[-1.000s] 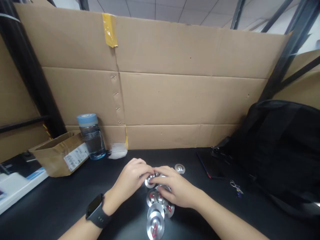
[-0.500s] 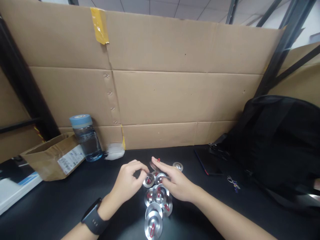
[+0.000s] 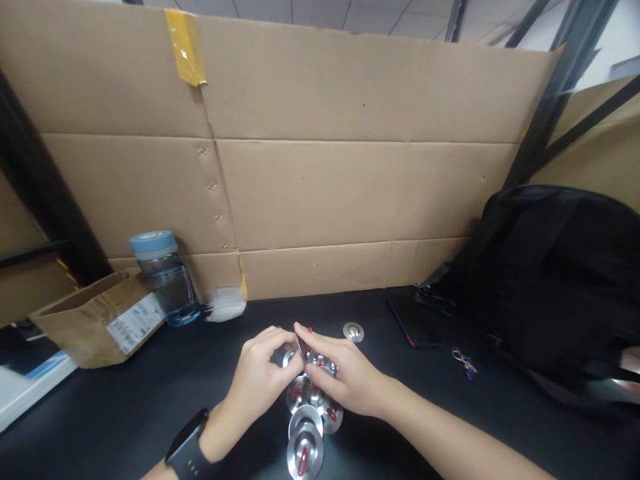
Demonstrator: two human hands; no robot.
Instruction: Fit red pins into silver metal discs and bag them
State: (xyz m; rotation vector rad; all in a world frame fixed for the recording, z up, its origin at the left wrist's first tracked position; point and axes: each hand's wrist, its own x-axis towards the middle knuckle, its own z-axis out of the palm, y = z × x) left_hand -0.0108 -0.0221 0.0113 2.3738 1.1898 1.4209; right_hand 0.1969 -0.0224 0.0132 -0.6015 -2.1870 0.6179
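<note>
Small silver finger cymbals with red loops lie overlapping in a loose line on the black table, the nearest finger cymbal (image 3: 305, 453) closest to me. Above the far end of that line, my left hand (image 3: 267, 363) and my right hand (image 3: 347, 373) meet fingertip to fingertip. An edge-on finger cymbal (image 3: 301, 348) shows between them, pinched by my right thumb and fingers. Red peeks out at my left fingertips too, where a second cymbal is mostly covered by the fingers. A dark watch (image 3: 190, 443) is on my left wrist.
One separate finger cymbal (image 3: 353, 332) lies beyond my right hand. At the left stand a blue-lidded bottle (image 3: 167, 280) and a paper bag (image 3: 100, 320). A dark flat device (image 3: 413, 321), a small trinket (image 3: 466, 363) and a black backpack (image 3: 560, 287) are rightward. Cardboard (image 3: 310, 193) walls the back.
My hands have come together; earlier a gap separated them. The cymbal in my right hand has turned edge-on against my left fingers. The view has shifted slightly.
</note>
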